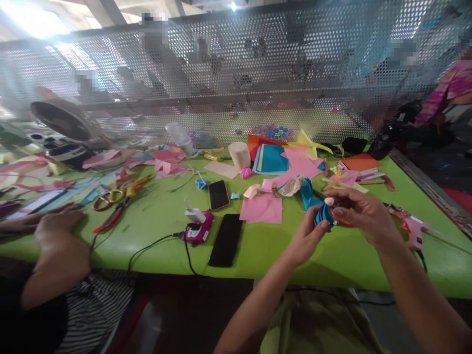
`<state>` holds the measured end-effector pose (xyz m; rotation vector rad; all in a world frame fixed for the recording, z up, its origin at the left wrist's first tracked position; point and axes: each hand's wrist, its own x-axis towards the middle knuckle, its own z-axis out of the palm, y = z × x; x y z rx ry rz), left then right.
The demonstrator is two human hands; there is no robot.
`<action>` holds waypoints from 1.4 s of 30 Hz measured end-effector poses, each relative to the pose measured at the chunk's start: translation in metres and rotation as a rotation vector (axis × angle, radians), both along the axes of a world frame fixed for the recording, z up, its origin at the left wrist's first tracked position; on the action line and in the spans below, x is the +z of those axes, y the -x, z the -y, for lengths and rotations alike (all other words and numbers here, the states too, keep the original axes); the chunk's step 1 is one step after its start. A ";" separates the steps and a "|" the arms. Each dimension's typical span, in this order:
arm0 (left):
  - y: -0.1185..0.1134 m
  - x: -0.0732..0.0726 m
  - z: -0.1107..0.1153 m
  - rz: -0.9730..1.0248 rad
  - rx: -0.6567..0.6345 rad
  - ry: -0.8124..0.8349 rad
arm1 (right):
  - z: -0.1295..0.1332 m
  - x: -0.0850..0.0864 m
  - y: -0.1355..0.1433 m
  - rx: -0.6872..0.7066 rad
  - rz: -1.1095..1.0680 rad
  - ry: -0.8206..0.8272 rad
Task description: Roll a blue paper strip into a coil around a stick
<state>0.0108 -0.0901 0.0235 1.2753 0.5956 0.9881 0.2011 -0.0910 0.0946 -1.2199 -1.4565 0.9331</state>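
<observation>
Work surface: lime-green laminate table (pixel 155 231), near edge running across the lower middle of the view, right edge angled along a metal rail. A grey perforated metal screen (pixel 236 73) closes the far side. Open green surface lies along the near edge, between the black smartphone (pixel 225 240) that overhangs it and the person's hands, and again to the right of the hands toward the corner. The far half is crowded with paper.

Item in hand: small folded blue paper piece (pixel 323 214), pleated, with a red-orange band at its right side; a blue strip trails up and left from it. It is held just above the table, near the front, right of centre.

Left hand (pixel 308 237): fingers pinched closed on the blue piece from below. Right hand (pixel 363 214): fingers curled over it from above and the right, gripping the same piece.

Counts:
- Phones: two, the black smartphone and a second phone with an orange rim (pixel 219 194) beyond it.
- Pink glue guns: two, one by the phones (pixel 198 231), one to the right of the hands (pixel 415 230).
- Scissors: one red-and-yellow pair (pixel 116 196).
- Pink square paper sheet (pixel 261 208): one lying flat at centre.
- Another person's hand (pixel 59 223): one, resting flat on the table at the left.
</observation>
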 end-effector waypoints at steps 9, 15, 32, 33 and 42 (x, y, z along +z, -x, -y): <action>0.003 -0.004 -0.006 0.129 -0.053 0.122 | -0.001 0.009 0.012 -0.031 0.030 -0.108; 0.007 0.001 -0.010 0.150 -0.049 0.150 | -0.003 0.001 0.004 -0.037 -0.007 -0.084; 0.014 -0.010 -0.014 0.148 -0.256 0.167 | -0.019 0.014 0.008 0.268 -0.118 0.088; 0.014 -0.010 -0.014 0.154 -0.259 0.170 | -0.019 0.013 0.008 0.265 -0.116 0.079; 0.014 -0.008 -0.011 0.130 -0.241 0.164 | -0.015 0.014 0.003 0.275 -0.119 0.108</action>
